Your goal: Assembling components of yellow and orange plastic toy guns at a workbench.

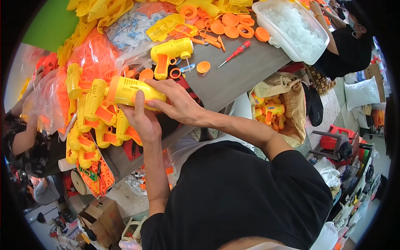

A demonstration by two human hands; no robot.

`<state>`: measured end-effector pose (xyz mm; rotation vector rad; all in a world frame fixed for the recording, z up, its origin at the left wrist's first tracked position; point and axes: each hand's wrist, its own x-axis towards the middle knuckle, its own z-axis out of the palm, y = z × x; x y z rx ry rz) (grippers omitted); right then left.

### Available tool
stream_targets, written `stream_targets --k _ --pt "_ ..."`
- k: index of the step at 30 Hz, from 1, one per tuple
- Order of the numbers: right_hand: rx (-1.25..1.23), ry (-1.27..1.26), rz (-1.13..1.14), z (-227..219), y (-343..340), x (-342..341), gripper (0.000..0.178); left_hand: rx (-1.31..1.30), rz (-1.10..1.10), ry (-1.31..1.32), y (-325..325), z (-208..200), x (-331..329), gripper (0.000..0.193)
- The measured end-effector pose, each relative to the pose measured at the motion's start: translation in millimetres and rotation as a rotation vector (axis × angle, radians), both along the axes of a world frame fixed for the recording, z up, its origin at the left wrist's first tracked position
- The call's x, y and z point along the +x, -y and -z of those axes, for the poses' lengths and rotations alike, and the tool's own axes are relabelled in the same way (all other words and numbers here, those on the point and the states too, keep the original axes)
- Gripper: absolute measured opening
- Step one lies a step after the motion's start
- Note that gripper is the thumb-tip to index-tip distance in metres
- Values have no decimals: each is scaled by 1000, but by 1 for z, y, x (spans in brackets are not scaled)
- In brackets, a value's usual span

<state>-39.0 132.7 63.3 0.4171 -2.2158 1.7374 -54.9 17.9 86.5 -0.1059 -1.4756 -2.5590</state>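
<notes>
Both my hands hold a yellow toy gun (pixel 126 91) above the table's near edge; its barrel is fat and round, with an orange end facing left. My left hand (pixel 143 123) grips it from below, one digit upright against its side. From the right, my right hand (pixel 179 101) closes over its rear end. Any handle is hidden by my hands. Just left lie several more yellow toy guns (pixel 96 99) with orange grip parts, heaped together. Beyond my hands, another yellow toy gun (pixel 171 54) rests on the table beside an orange cup (pixel 203 67).
A red screwdriver (pixel 236 53) lies on the grey table (pixel 246 77), near orange discs (pixel 230 19). A white tub (pixel 291 31) of translucent parts stands far right. Below it, a sack (pixel 293 129) holds yellow-orange toys. An orange parts tray (pixel 100 179) sits left. Co-workers flank the table.
</notes>
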Motion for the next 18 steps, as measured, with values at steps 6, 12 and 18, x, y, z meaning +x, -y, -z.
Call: stream_targets --k 6,12,18 --pt "9 -99 -148 -10 -2 -4 72 -30 -77 -48 5 -11 9 54" --pt "81 111 -72 -34 -65 -2 81 -404 -46 -170 32 9 3 76" --pt "-1 166 -113 -39 -73 -13 49 -1422 -85 -615 25 -6 -7 75"
